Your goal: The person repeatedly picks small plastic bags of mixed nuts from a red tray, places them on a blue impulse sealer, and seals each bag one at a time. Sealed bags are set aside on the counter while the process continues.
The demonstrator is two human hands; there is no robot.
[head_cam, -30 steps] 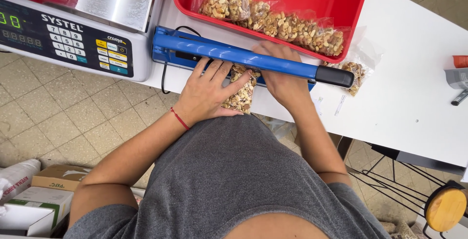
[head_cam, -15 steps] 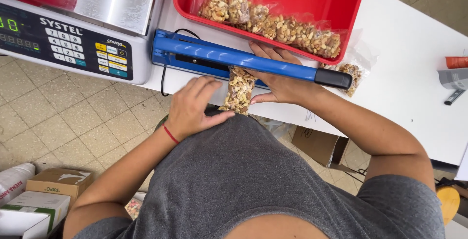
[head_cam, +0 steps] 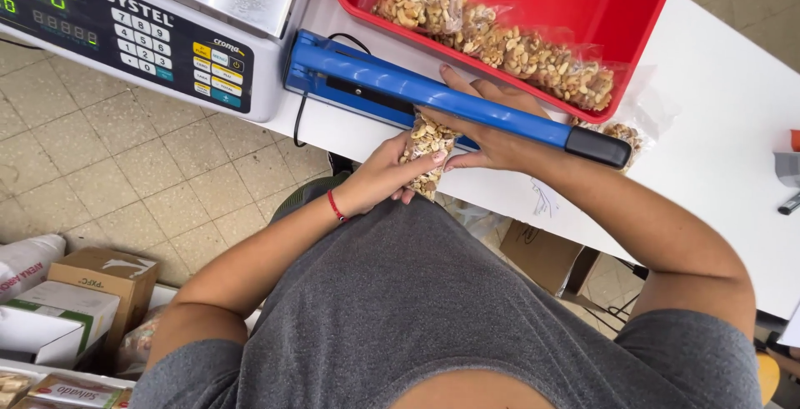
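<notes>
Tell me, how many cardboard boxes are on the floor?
3: a brown box lower left, a white-and-green box beside it, another brown box under the table. More may be hidden.

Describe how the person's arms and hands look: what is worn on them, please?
Both arms are bare from the short grey T-shirt sleeves down. The left hand has a thin red cord bracelet around its wrist. The right hand shows no ring, watch or glove. No gloves are worn on either of the hands.
</notes>
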